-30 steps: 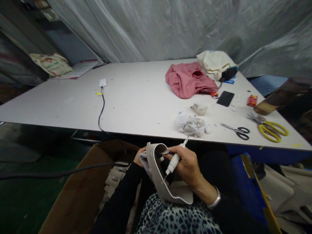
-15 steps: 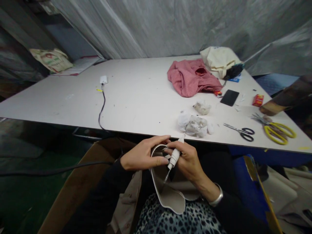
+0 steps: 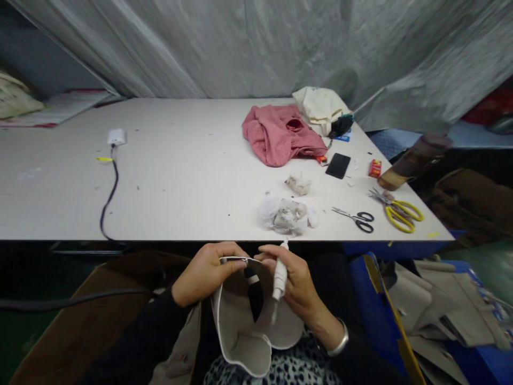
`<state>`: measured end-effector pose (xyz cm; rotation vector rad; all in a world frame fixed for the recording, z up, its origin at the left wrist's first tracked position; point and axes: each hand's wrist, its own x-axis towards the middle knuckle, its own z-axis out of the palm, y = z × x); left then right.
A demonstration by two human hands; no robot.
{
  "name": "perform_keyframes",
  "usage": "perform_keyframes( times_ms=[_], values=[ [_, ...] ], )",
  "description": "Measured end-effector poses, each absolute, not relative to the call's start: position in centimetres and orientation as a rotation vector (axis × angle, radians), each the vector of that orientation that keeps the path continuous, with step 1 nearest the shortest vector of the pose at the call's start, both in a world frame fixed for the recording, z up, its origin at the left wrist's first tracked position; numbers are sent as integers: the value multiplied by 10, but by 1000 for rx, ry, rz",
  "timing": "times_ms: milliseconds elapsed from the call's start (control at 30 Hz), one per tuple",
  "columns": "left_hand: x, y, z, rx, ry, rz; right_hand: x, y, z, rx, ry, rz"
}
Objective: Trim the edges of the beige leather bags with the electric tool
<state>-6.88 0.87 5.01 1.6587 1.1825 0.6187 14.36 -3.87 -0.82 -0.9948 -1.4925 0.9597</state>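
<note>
A beige, stiff leather-like piece [image 3: 232, 315], curved into an open pouch shape, rests over my lap below the table edge. My left hand [image 3: 210, 270] pinches its top rim, thumb inside and fingers behind. My right hand [image 3: 296, 280] is closed around an awl-like tool [image 3: 280, 279] with a white wrapped handle; its thin metal tip points down over the inside of the piece. The right fingertips also meet the rim, close to the left ones. A black strip [image 3: 255, 299] with a pale band hangs inside the piece.
On the white table [image 3: 192, 171] lie a clear plastic bag [image 3: 288, 215], black-handled scissors [image 3: 358, 218], yellow-handled scissors [image 3: 403, 212], a pink cloth [image 3: 276, 133] and a white box with a cable [image 3: 116, 137]. A blue bin [image 3: 371, 310] with beige pieces [image 3: 441, 305] stands right; a cardboard box [image 3: 88, 321] stands left.
The view has swung to the right. Both hands have drawn the rim flatter between their fingertips, and the piece now opens toward me. The tool's tip has lifted off the inner surface.
</note>
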Motion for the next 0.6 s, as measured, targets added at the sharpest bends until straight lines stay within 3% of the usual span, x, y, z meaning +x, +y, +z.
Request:
perform_keyframes(
  times_ms=[267, 600],
  values=[
    [-52, 31, 27, 1397, 1264, 761, 218, -15, -19, -1334, -1343, 551],
    [-8, 55, 3, 1355, 1296, 710, 225, 18, -27, -1421, -1339, 496]
  ],
)
